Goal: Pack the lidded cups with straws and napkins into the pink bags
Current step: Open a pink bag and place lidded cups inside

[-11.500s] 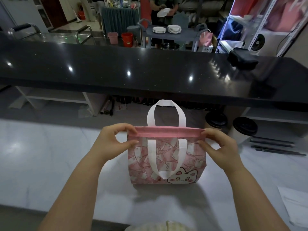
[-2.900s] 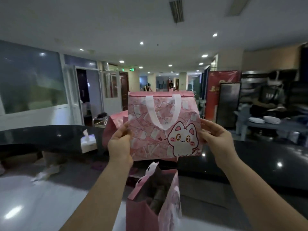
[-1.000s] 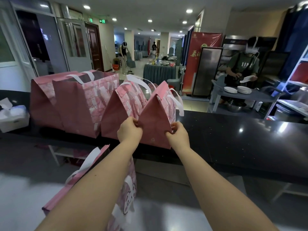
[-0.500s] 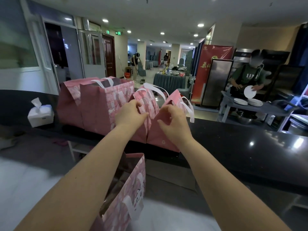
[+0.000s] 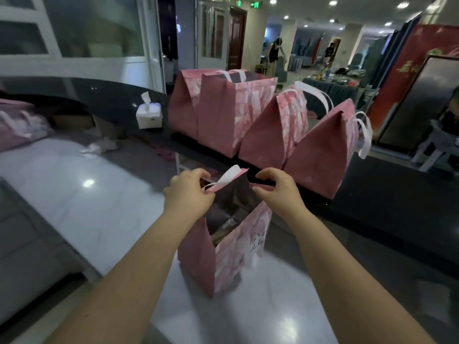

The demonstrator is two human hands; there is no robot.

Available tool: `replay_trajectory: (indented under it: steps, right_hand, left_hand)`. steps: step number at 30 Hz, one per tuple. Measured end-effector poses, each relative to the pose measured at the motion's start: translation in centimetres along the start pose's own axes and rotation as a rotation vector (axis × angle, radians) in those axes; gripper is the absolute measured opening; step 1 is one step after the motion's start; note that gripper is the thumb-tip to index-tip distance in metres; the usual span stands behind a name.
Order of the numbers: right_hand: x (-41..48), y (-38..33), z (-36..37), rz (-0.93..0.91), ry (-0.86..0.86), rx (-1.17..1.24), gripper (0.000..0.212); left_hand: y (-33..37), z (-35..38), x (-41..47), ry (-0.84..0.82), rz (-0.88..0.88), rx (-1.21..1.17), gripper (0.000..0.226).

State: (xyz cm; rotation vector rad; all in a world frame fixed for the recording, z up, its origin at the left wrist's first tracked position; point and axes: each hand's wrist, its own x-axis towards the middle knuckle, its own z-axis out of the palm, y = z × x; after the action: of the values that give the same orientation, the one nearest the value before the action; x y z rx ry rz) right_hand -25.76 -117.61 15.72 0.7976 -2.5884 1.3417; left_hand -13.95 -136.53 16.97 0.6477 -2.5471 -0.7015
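The left hand (image 5: 188, 192) and right hand (image 5: 278, 189) are both at the mouth of a pink bag (image 5: 228, 252) standing upright on the white counter (image 5: 94, 209), right in front of the person. The left hand pinches the near rim together w/ a white handle (image 5: 231, 176). The right hand's fingers are curled over the opposite rim and seem to pinch it too, though blur makes that less sure. The mouth is pulled apart btwn them. The inside is dim: some brownish shapes sit low in the bag, but it can't be told if they're cups, straws or napkins.

Four more pink bags (image 5: 236, 115) stand in a row on the black counter (image 5: 397, 207) just behind, tops mostly folded to a peak, prob. already packed. A tissue box (image 5: 149, 115) sits to the left of them.

Step in hand, as a judgement: handling the top of this bag, either checking the contents or starting to close it.

The next move prob. calls for bringing both rims together evenly w/o tipping the bag, keeping the handles clear of the fold. Then, likely, a two-handed lift by the sides to set it at the end of the row, upright so nothing inside spills.
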Motion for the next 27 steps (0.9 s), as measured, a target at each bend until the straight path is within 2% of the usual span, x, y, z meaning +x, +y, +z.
replay_trajectory:
  steps: [3,9,11,13,16,19,21,23,27]
  right_hand:
    - [0.2,0.6,1.0,0.084,-0.011,-0.096,0.031]
    - [1.8,1.1,2.0,0.324,-0.196,-0.273,0.062]
    - [1.8,1.5,2.7,0.324,-0.197,-0.28,0.059]
    - [1.5,2.1,3.2,0.273,-0.117,-0.266,0.051]
    - [0.3,3.2,2.9,0.233,0.057,-0.05,0.043]
    - [-1.2,4.0,1.6,0.328,0.183,0.253,0.029]
    - [-2.9,4.5,0.8,0.381,0.183,0.433,0.021]
    - [-5.5,5.2,0.0,0.367,0.114,0.557,0.018]
    - [-11.2,7.5,-0.7,0.268,0.022,0.817,0.036]
  left_hand:
    - [-1.7,-0.3,-2.1,0.032,-0.047,-0.025,0.04]
    - [-3.3,0.7,-6.8,0.196,-0.068,-0.126,0.045]
    - [-3.5,1.7,-8.2,0.18,-0.125,-0.194,0.044]
    - [-3.6,2.7,-9.1,0.102,-0.192,-0.248,0.042]
    - [-3.5,3.7,-9.7,0.036,-0.256,-0.312,0.025]
    - [-3.8,3.7,-9.6,0.102,-0.238,-0.316,0.022]
    - [-4.3,3.5,-9.4,0.146,-0.226,-0.325,0.027]
    - [-4.6,3.4,-9.2,0.151,-0.213,-0.373,0.031]
    - [-4.6,3.7,-10.9,0.169,-0.206,-0.631,0.04]
